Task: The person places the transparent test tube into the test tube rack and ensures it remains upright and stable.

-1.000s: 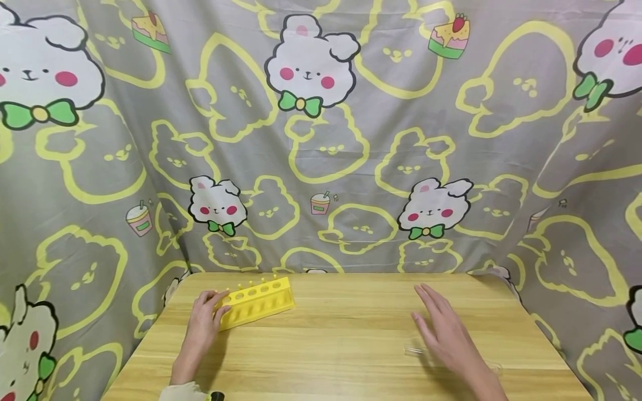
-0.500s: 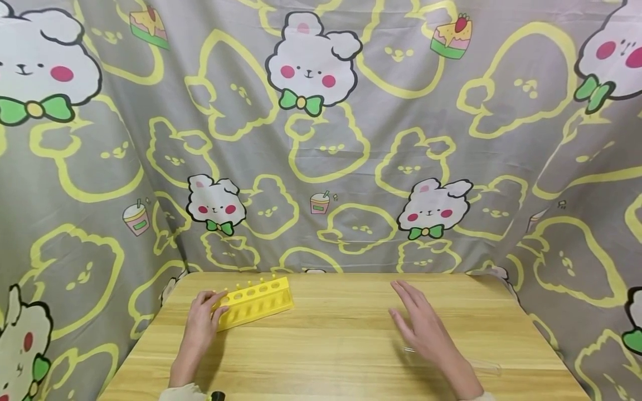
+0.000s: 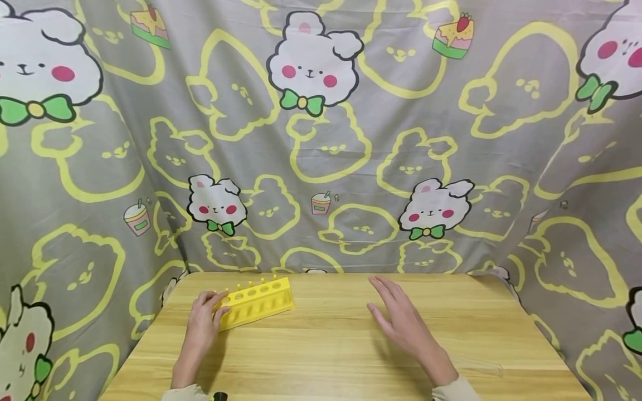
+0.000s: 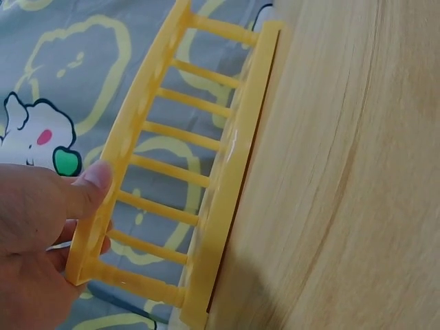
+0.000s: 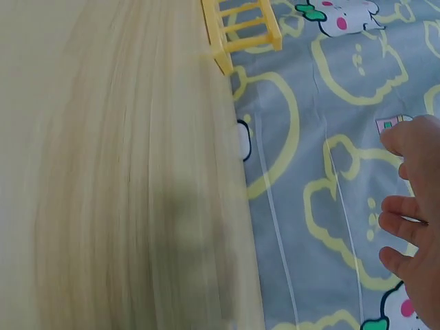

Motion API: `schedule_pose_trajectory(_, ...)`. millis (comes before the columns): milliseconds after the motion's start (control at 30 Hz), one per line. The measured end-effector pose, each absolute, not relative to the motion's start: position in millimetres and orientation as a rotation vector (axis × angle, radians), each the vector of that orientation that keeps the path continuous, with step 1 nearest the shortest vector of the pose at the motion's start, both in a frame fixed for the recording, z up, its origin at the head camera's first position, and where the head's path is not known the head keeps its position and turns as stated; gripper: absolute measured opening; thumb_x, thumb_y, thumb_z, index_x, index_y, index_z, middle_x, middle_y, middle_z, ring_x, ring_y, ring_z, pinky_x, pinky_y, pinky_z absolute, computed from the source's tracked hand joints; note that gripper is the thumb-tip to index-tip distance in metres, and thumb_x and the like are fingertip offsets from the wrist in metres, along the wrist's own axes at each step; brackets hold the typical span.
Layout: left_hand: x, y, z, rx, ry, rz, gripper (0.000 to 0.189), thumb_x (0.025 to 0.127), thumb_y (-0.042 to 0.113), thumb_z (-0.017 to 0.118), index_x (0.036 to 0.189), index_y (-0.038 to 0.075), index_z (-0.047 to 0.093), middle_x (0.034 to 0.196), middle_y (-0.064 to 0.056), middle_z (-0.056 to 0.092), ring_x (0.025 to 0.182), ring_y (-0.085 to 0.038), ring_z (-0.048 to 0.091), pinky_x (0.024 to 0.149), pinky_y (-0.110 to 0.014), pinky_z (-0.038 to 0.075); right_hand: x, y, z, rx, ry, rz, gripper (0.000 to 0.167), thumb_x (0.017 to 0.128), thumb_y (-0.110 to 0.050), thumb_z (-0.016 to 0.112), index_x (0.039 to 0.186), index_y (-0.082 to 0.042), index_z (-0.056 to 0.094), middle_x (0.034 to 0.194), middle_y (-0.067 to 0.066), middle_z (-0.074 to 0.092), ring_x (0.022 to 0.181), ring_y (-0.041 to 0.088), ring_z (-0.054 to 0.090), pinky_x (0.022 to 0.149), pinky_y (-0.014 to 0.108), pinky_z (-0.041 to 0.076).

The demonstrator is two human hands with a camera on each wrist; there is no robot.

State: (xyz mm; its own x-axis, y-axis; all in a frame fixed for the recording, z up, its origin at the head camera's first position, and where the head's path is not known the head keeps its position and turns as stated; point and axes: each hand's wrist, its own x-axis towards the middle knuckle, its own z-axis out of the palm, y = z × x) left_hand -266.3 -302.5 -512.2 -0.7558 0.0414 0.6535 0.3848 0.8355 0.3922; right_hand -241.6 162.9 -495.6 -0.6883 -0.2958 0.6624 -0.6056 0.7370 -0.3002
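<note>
A yellow test tube rack stands at the back left of the table, with a row of round holes and small pegs along its top. My left hand grips its left end. In the left wrist view, the thumb lies on the rack's upper plate and fingertips show beneath that plate. My right hand is held over the table right of the middle, fingers straight and thumb apart, with nothing in it. The right wrist view shows its fingers well apart from the rack.
A faint clear tube lies on the wooden table, right of my right forearm. A small black object shows beside the left sleeve. A patterned grey curtain closes off the back and both sides.
My right hand has moved left across the table, staying open. Its forearm now covers the spot where a small clear piece showed. The left hand and rack have kept their place.
</note>
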Motion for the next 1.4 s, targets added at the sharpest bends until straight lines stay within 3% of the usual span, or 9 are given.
schedule_pose_trajectory(733,-263.3,-303.0,-509.0,-0.288,-2.413,-0.717,0.035,0.086,-0.004,0.077,0.120,-0.006,0.071,0.113,-0.027,0.058,0.103,-0.048,0.056,0.081,-0.063,0.052,-263.4,116.1,-487.8,0.831,-2.335,0.618,0.059,0.099,-0.027,0.068,0.152,-0.011,0.048,0.148,0.013,0.052,0.133,0.031,0.052,0.107,0.052,0.048)
schedule_pose_trajectory(1400,-265.8,-302.9,-510.2,-0.304,-2.365,-0.721,0.035,0.083,-0.005,0.079,0.117,-0.005,0.073,0.109,-0.027,0.059,0.100,-0.049,0.057,0.080,-0.063,0.052,-278.7,70.5,-477.7,0.948,-2.316,0.571,0.058,0.099,-0.027,0.070,0.151,-0.011,0.049,0.146,0.013,0.053,0.132,0.033,0.054,0.108,0.052,0.048)
